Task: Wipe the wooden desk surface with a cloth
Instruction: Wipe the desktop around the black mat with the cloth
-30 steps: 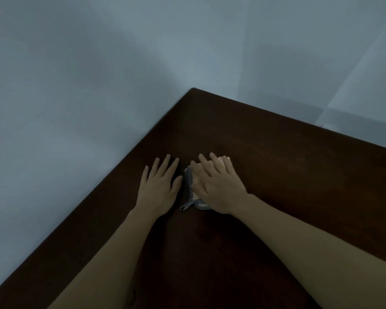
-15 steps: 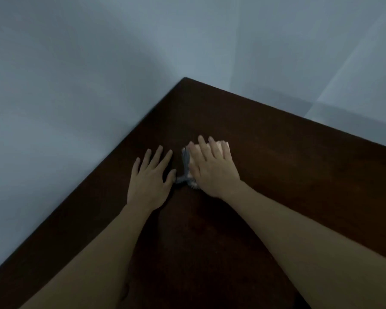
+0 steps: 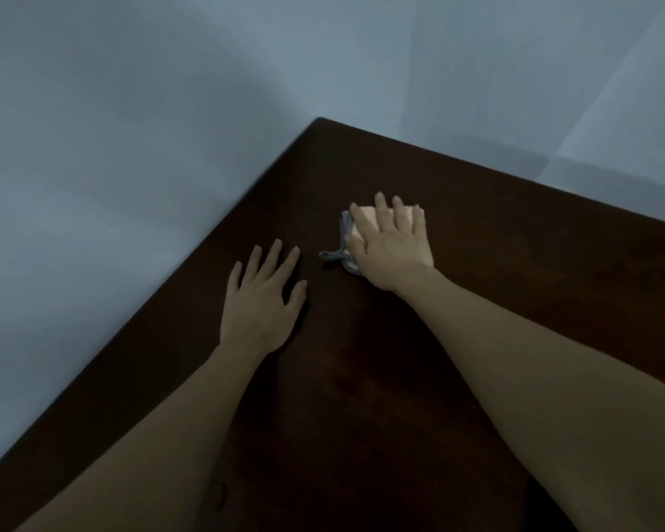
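A dark brown wooden desk (image 3: 515,301) fills the lower right of the head view, its far corner pointing away from me. A small folded cloth (image 3: 347,228), pale with a grey patterned edge, lies on the desk near that corner. My right hand (image 3: 390,245) presses flat on the cloth with straight, spread fingers and covers most of it. My left hand (image 3: 263,301) rests flat on the bare wood to the left of the cloth, fingers spread, not touching it.
Pale grey-blue walls (image 3: 131,147) run close along the desk's left and far edges and meet behind its corner. The desk's left edge (image 3: 162,312) passes just left of my left hand.
My right hand has slid the cloth away from me and to the right, toward the far corner. A gap has opened between the cloth and my left hand, which stays flat on the wood.
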Available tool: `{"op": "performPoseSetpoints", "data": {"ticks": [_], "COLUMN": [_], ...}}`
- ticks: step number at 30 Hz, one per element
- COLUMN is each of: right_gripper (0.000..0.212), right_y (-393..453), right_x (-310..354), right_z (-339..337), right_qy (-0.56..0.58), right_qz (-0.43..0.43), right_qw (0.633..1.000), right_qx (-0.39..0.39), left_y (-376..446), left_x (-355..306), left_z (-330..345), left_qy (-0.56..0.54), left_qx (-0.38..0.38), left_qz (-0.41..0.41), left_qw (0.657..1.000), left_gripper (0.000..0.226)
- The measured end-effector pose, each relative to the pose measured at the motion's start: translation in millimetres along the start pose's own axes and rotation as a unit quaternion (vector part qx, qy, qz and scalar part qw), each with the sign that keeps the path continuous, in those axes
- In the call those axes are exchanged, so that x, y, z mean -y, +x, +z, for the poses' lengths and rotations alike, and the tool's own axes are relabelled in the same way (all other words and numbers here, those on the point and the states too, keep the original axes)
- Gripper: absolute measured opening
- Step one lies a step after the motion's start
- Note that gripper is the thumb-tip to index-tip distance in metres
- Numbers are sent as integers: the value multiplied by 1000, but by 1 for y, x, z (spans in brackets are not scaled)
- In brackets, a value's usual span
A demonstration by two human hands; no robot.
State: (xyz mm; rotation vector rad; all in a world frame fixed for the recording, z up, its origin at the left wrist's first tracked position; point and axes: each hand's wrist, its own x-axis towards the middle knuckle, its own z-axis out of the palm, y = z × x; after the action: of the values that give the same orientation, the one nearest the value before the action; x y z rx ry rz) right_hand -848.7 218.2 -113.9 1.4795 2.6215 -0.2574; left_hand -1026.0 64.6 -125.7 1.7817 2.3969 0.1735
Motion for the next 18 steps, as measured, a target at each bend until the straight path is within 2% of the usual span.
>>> {"op": "performPoseSetpoints", "data": {"ticks": [6,18], "right_gripper": [63,63], "right_y": [-26,-28], "right_x": [11,9], "right_z": [-1,5], "right_qy": [59,57], "right_qz": [10,-1], "right_qw": [998,998], "right_qx": [-5,-7], "left_y": [3,0], "left_x": [6,5], "left_z": [2,1], "left_qy": [19,18], "left_qx": [-8,-14], "left_qz": [-11,-7], "left_qw": [1000,1000], "left_gripper": [61,61]}}
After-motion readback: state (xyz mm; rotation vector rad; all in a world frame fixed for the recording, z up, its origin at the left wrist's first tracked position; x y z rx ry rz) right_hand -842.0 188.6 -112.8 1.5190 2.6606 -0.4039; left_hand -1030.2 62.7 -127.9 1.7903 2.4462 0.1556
